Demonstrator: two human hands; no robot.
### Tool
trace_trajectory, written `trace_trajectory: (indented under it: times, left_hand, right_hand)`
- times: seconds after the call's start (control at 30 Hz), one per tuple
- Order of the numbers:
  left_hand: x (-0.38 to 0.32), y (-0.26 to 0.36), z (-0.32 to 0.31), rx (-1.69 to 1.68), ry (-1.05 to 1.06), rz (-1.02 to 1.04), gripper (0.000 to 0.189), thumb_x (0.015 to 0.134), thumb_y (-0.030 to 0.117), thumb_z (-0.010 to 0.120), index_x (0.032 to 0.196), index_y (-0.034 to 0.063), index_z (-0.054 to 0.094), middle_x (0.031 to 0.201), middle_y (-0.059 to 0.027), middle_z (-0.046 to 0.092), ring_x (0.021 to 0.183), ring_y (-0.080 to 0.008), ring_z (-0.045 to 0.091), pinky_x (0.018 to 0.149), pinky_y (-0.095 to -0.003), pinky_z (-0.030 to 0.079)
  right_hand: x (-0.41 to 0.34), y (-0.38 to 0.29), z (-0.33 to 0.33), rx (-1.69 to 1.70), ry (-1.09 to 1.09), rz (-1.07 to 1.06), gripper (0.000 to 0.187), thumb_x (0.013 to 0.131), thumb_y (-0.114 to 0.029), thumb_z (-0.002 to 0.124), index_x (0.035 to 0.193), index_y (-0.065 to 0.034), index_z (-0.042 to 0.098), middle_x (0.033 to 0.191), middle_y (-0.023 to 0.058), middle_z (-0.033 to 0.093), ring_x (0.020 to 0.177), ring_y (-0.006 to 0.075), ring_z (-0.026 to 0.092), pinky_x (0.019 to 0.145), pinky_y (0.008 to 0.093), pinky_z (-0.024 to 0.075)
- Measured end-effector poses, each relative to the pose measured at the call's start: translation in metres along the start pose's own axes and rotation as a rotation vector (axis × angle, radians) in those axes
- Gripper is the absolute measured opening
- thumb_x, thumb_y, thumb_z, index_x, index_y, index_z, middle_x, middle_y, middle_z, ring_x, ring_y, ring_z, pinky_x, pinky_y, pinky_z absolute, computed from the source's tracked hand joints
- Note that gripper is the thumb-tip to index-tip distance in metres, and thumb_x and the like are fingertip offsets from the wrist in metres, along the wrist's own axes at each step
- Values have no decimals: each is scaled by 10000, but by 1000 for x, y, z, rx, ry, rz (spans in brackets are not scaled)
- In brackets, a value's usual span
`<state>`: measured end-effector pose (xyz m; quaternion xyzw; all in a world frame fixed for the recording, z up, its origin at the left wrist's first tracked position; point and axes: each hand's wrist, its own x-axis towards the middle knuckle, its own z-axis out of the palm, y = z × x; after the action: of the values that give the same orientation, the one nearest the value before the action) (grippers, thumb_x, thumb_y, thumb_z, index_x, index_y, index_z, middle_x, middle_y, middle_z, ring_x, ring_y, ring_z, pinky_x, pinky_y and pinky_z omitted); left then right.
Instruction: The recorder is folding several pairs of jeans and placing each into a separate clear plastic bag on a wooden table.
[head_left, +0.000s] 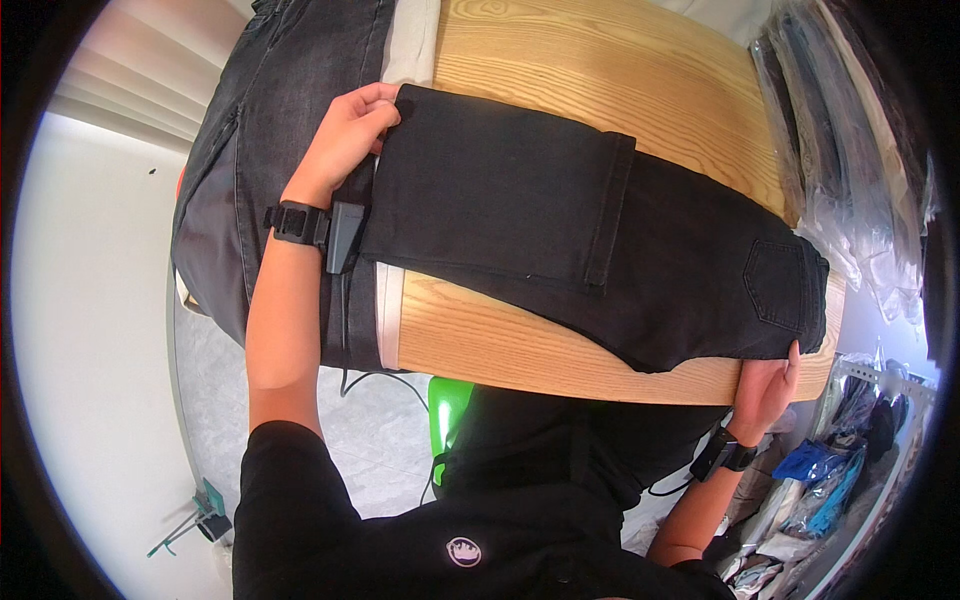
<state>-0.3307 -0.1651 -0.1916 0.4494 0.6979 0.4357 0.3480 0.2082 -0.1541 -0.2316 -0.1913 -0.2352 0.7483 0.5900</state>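
A pair of black jeans (675, 247) lies lengthwise across a wooden table (480, 330), its lower legs folded back over the upper part so the hem lies across the thighs. My left hand (356, 131) pinches the upper corner of the fold between thumb and fingers. At the waist end, near the back pocket, my right hand (769, 382) is at the near edge of the jeans; its fingers go under the cloth and are partly hidden, with the thumb at the waistband corner.
More dark denim garments (300, 97) are piled over the table's left end, with a pale cloth strip (390, 315) beside them. Plastic-wrapped clothes (847, 135) hang at the right, above a rack of bagged items (825, 472). A green stool (446, 405) stands below the table edge.
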Motion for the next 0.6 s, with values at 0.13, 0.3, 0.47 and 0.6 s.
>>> trace_trajectory:
  times: [0.13, 0.3, 0.47, 0.6]
  left_hand:
    - [0, -3, -2, -41, -9, 0, 277, 820, 148, 498, 1071, 63, 578, 728, 96, 488, 636, -1, 409, 553, -163, 328]
    - [-2, 3, -1, -44, -44, 35, 300, 784, 124, 498, 1061, 41, 577, 689, 70, 487, 597, -27, 434, 523, -186, 374]
    - [-3, 3, -2, -49, -92, 53, 296, 783, 110, 486, 1055, 26, 570, 659, 52, 493, 520, -26, 421, 444, -180, 363]
    - [-2, -1, -3, -35, -111, 87, 315, 782, 94, 487, 1076, 12, 564, 680, 49, 520, 534, -19, 436, 449, -174, 364]
  right_hand:
    - [1, 0, 2, 0, -41, 12, 454, 953, -187, 344, 1349, 28, 286, 1420, 134, 300, 1315, 264, 268, 1109, 403, 140]
    - [0, 0, 0, -13, -57, 17, 455, 951, -188, 347, 1348, 26, 289, 1417, 133, 306, 1311, 264, 277, 1108, 403, 145]
    - [-1, 0, -2, -29, -9, 3, 459, 950, -198, 351, 1347, 26, 292, 1415, 130, 311, 1308, 263, 283, 1107, 401, 148]
    - [0, 1, 0, -17, -18, 6, 458, 950, -194, 354, 1345, 29, 294, 1414, 130, 313, 1307, 263, 284, 1107, 400, 148]
